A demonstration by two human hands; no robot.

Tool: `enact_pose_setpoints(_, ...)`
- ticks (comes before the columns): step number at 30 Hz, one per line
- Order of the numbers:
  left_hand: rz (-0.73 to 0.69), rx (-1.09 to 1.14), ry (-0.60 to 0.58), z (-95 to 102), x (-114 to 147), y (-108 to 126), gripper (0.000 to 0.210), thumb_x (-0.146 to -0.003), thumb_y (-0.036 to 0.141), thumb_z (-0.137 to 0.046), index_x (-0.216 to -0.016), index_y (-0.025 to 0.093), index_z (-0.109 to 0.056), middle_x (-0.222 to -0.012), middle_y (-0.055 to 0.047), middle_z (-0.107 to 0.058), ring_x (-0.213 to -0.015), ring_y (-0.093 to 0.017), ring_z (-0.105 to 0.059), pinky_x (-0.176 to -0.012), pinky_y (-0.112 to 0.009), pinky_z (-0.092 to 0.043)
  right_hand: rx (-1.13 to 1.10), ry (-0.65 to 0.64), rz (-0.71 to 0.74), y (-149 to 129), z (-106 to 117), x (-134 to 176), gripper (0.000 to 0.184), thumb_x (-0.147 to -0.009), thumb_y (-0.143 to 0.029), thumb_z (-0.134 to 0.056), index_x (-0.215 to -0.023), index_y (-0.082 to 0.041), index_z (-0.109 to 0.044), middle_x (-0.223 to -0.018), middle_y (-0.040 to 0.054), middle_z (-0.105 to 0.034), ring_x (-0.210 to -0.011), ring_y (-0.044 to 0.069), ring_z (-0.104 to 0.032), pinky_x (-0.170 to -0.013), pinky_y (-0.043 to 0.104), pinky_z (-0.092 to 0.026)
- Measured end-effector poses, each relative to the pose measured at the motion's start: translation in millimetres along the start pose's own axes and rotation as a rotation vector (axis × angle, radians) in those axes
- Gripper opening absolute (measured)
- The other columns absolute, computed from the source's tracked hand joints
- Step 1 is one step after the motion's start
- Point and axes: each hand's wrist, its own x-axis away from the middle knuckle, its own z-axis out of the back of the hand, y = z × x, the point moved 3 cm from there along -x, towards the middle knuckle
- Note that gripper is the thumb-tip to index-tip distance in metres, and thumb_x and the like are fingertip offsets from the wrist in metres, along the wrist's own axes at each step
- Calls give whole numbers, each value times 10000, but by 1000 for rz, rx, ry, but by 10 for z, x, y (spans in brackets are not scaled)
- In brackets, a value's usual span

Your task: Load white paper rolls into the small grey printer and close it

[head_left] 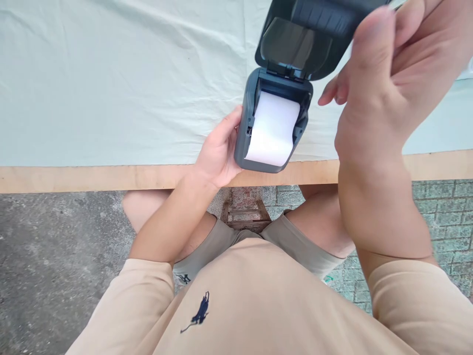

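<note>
A dark grey portable label printer (242,148) hangs just over the table edge, its lid (325,37) swung up and away on the hinge. Inside the body sits a roll of white paper (275,125), loose end toward me. My left hand (219,150) is wrapped around the left side of the body, thumb along the edge and the other fingers hidden beneath. At the lid's right corner my right hand (391,69) grips with the thumb on top; some of its fingers show below the lid, others are hidden.
A table with a pale cloth (121,88) lies in front, with a bare wooden edge (92,178) toward me. A wooden stool (246,222) shows between my legs. Part of a whitish item (467,70) appears at the far right.
</note>
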Motion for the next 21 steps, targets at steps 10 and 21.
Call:
enact_pose_setpoints(10,6,25,-62,-50,59,44,374,-1091,548,-598,-1200,222,-745,-1287,-45,-848,-1445,-322,-773,-1057,-400,-734,411,-278,181,-22,80,-16,353,-1107,-594,-630,-1007,-282,-763,-958,52,-693,-837,204,-685,-823,426,-650)
enact_pose_setpoints(21,-78,-109,-80,2,150,3,261,-1035,465,-813,-1221,287,-771,-1094,22,-787,-1110,-183,-851,-782,-217,-662,738,-664,191,-17,-127,11,249,-949,-321,-733,-812,-211,-557,-684,59,-382,-699,179,-532,-579,292,-464)
